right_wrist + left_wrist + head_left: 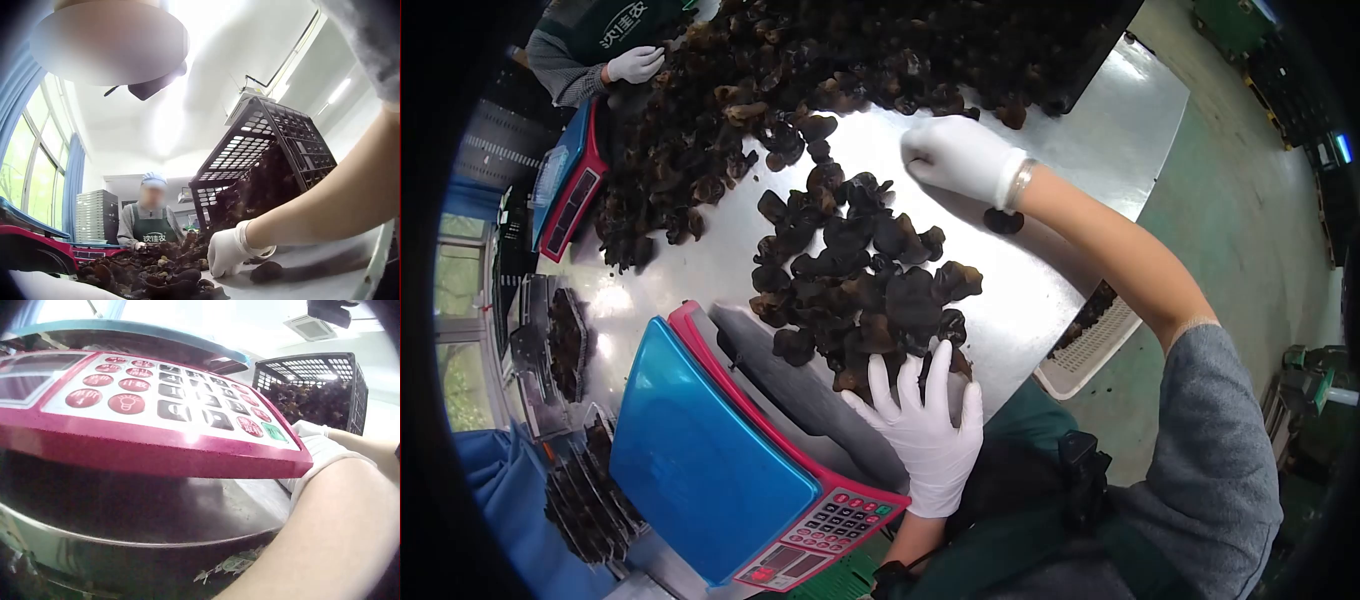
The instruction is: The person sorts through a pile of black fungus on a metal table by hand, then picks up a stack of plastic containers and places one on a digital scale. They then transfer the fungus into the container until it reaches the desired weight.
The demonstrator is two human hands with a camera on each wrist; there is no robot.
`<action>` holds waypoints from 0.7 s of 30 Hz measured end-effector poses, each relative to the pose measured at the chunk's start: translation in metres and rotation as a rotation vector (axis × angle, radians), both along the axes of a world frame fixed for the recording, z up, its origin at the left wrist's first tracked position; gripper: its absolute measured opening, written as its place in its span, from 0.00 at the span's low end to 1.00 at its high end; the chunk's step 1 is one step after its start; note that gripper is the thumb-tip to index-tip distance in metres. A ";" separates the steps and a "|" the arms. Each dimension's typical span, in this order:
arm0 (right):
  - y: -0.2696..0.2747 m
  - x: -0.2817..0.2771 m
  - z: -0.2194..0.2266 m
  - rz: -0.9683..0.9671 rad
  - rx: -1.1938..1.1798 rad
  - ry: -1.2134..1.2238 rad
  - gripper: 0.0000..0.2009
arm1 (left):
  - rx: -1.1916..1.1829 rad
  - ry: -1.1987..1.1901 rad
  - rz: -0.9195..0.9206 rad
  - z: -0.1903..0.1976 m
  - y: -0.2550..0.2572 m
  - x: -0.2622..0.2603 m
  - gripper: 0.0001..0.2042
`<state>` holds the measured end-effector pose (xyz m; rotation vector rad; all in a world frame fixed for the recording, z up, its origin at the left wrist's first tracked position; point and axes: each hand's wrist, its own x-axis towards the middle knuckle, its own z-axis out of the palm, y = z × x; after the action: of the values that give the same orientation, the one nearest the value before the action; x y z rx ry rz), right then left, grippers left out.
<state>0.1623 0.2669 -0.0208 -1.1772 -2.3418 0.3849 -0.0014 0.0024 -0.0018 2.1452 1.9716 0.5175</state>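
A loose heap of dark wood ear mushrooms [860,270] lies on the metal table. My left hand [925,430], in a white glove, spreads its fingers over the heap's near edge, fingertips touching the mushrooms. Farther back, my gloved right hand [965,160] is curled like a fist close over the bare metal; no mushroom shows in it. In the right wrist view its curled fingers [225,256] point down at the table. A single mushroom [267,272] lies beside that hand, under the wrist. The left wrist view hides most of my left hand behind the scale.
A blue and red scale [730,450] stands left of my left hand. The large mushroom pile [800,60] spills from a black crate [262,150] on its side. Across the table are another scale [570,180] and a person [153,219]. A pale basket [1090,350] sits below the right edge.
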 end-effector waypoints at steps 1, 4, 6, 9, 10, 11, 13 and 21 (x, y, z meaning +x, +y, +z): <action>-0.003 0.009 0.002 -0.009 -0.008 0.029 0.04 | -0.002 -0.009 0.000 0.000 0.000 0.000 0.26; -0.060 0.043 0.050 -0.399 -0.351 0.328 0.05 | 0.022 -0.052 -0.002 -0.002 -0.002 -0.001 0.26; -0.101 0.086 0.049 -0.496 -0.047 0.532 0.06 | 0.018 -0.070 -0.003 -0.003 -0.001 -0.002 0.25; -0.175 0.169 0.022 -0.885 0.094 0.646 0.10 | -0.004 -0.093 -0.009 0.001 -0.002 -0.002 0.25; -0.203 0.220 -0.010 -0.938 0.012 0.353 0.11 | -0.006 -0.097 -0.011 0.002 -0.001 -0.002 0.25; -0.224 0.250 -0.032 -0.983 -0.070 0.060 0.13 | -0.013 -0.098 -0.016 0.003 -0.001 -0.003 0.25; -0.239 0.229 -0.016 -0.965 0.045 -0.013 0.14 | -0.024 -0.098 -0.028 0.003 -0.001 -0.004 0.25; -0.114 0.076 0.023 -0.090 0.050 0.206 0.13 | 0.004 -0.071 -0.018 0.000 -0.002 -0.003 0.25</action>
<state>0.2381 0.1532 0.0023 -1.1567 -2.1029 0.3935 -0.0046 0.0008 -0.0022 2.1139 1.9140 0.5870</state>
